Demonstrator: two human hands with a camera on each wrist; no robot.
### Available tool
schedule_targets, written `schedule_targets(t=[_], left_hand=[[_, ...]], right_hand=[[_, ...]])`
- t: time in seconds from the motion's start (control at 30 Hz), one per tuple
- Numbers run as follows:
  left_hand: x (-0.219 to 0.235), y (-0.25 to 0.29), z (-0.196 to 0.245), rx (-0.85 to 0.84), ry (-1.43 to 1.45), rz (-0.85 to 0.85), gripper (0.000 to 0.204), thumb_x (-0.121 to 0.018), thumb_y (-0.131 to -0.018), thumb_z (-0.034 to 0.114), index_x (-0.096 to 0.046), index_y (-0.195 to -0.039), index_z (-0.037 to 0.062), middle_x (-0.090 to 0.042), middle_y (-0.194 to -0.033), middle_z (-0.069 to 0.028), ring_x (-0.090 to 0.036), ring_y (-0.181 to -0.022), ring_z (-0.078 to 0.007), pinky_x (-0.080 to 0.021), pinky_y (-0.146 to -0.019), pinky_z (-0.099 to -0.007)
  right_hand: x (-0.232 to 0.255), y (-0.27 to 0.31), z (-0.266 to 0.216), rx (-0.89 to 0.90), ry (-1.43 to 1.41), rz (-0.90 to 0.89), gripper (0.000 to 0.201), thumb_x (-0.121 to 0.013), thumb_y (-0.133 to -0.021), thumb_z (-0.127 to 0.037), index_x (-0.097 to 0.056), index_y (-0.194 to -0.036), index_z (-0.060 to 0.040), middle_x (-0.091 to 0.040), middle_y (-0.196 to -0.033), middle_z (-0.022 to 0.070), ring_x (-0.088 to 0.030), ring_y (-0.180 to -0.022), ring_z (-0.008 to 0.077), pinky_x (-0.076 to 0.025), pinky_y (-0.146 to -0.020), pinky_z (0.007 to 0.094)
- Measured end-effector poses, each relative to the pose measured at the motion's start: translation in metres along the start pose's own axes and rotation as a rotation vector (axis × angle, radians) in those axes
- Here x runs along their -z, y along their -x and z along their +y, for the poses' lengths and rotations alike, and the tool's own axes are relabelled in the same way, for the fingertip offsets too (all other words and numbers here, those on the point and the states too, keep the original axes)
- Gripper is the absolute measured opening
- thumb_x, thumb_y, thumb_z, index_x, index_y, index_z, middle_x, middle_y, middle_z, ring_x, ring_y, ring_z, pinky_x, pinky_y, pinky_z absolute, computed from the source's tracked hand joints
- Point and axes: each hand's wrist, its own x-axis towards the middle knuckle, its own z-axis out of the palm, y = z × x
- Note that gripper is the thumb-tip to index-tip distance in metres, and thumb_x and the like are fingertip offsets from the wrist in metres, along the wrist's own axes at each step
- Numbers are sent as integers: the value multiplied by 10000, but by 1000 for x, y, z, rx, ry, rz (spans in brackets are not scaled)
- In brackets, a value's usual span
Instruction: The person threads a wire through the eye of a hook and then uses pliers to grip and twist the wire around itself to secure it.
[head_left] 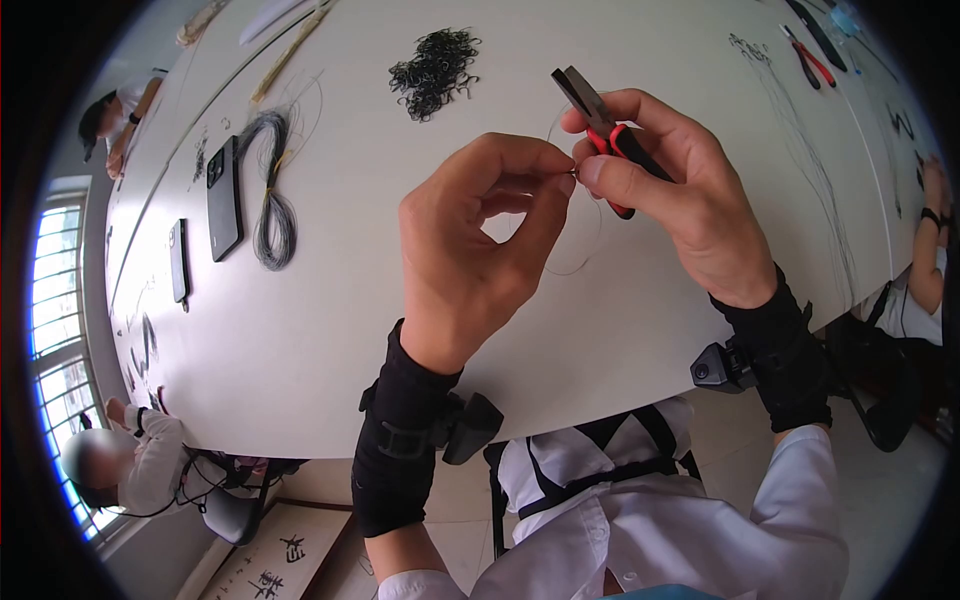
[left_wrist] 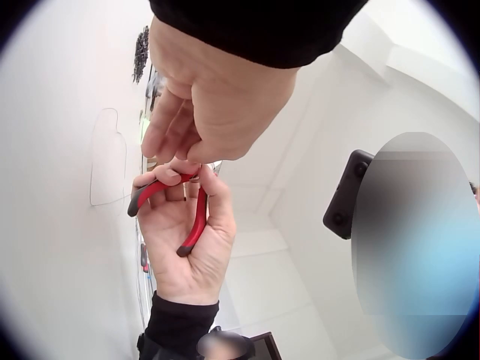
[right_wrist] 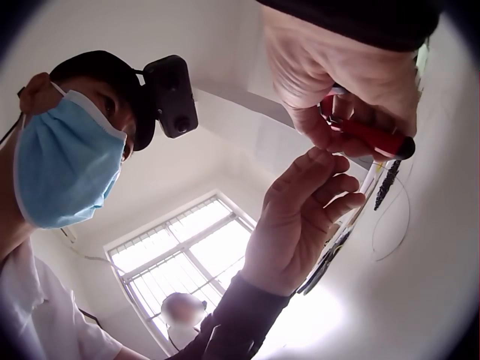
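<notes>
My left hand point(head_left: 450, 235) pinches a tiny dark piece point(head_left: 573, 172) between thumb and forefinger, and its exact kind is hidden by the fingertips. A thin, clear line point(left_wrist: 92, 161) loops down from the fingers toward the white table. In my right hand point(head_left: 695, 185) is a pair of pliers point(head_left: 585, 98) with red and black handles, held across the fingers with the metal nose pointing up and away. The right thumb and fingertips meet the left fingertips at the tiny piece. Seen from the left wrist, the plier handles point(left_wrist: 196, 225) are spread apart in the right palm.
Beyond the hands lies a pile of small black hooks point(head_left: 435, 72). Left are a coil of grey line point(head_left: 275, 230) and two phones, the larger phone point(head_left: 225, 205) beside the coil. Far right lie long fine lines point(head_left: 815, 160) and another pair of pliers point(head_left: 808, 62). Other people sit around the table.
</notes>
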Motion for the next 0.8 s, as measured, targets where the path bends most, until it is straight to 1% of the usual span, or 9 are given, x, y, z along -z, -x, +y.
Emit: schedule_targets(t=[0.03,0.37,0.8], left_hand=[[-1,0,0,-5,3,3,134,-686,-920,-52,-649,-1045,-83,-711,-961,-109,-712,-838,-167,-598,-808,-298],[1,2,-2,-65,-75,-13,150,-712,-898,-53,-661,-1039,-60,-720,-962,-89,-717,-873,-155,-587,-863,-302],[0,1,-5,-125,-150,7,158,-721,-856,-75,-664,-1000,-45,-718,-931,-70,-705,-852,-130,-594,-858,-301]], right_hand=[[-1,0,1,4,3,5,350,-674,-916,-218,-641,-1220,-48,-638,-926,5,-557,-856,75,-418,-750,232],[-1,1,1,-6,-19,2,355,-684,-911,-220,-639,-1220,-51,-640,-925,0,-545,-838,69,-420,-744,230],[1,0,2,-64,-30,-28,341,-683,-924,-195,-622,-1220,-38,-631,-910,-6,-515,-794,69,-404,-720,232]])
